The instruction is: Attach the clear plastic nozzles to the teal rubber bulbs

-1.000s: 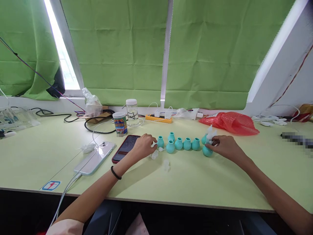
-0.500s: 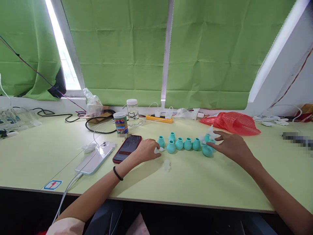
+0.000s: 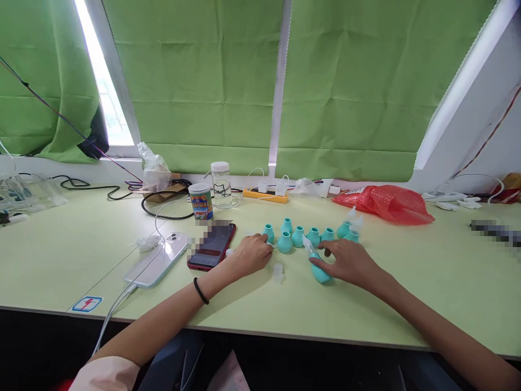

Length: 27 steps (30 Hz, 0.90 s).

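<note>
My right hand [image 3: 345,263] grips a turquoise rubber bulb syringe [image 3: 321,273], tilted, its clear nozzle [image 3: 308,245] pointing up and left. My left hand [image 3: 252,254] is closed, its fingertips pinched on a small translucent nozzle, mostly hidden, beside the leftmost turquoise bulb [image 3: 268,232]. Several open-necked turquoise bulbs stand in a loose row beyond my hands, such as this bulb [image 3: 285,242]. Two bulbs with clear nozzles [image 3: 356,224] fitted stand at the right end. Another translucent nozzle piece [image 3: 278,273] lies between my hands.
A red-edged phone [image 3: 211,247] and a pale phone with a cable [image 3: 157,260] lie left. Behind stand a printed can [image 3: 201,202], a lidded clear jar [image 3: 221,185] and an orange power strip [image 3: 265,196]. A red plastic bag [image 3: 385,205] lies at the back right.
My right hand has moved left and nearer with a nozzle-fitted bulb, away from the row's right end. My left hand has shifted slightly right, its fingers closed further over the small nozzle.
</note>
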Motion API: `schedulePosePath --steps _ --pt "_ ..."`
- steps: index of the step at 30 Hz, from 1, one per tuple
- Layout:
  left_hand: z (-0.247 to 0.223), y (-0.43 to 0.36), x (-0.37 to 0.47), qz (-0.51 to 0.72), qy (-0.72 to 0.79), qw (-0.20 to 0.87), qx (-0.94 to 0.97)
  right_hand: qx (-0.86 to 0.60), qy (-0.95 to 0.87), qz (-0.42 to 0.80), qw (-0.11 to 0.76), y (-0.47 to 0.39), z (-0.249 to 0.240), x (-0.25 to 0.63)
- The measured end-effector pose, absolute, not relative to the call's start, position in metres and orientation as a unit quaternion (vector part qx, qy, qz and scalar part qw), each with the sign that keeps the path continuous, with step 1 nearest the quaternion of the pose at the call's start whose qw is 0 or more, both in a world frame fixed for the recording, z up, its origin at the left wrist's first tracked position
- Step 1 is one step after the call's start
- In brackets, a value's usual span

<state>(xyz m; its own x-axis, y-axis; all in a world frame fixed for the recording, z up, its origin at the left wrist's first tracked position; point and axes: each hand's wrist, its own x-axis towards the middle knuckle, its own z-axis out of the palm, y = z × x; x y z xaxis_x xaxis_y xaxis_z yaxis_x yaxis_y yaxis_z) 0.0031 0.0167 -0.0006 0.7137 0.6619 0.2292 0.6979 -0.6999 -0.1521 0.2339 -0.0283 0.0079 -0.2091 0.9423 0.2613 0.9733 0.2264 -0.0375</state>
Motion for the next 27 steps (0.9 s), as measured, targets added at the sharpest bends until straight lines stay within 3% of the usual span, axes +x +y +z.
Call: schedulePosePath --steps 12,21,27 --pt "-0.007 -0.001 0.011 -0.124 -0.331 0.070 -0.933 -0.602 -0.763 0.119 0.201 -0.028 0.005 0.231" --pt "-0.012 0.001 0.012 -0.114 -0.326 0.060 -0.937 -0.624 -0.702 0.111 0.324 -0.038 0.025 0.261" --pt "-0.014 0.002 0.013 -0.121 -0.296 0.059 -0.946 -0.674 -0.659 0.069 0.326 -0.026 0.014 0.294"
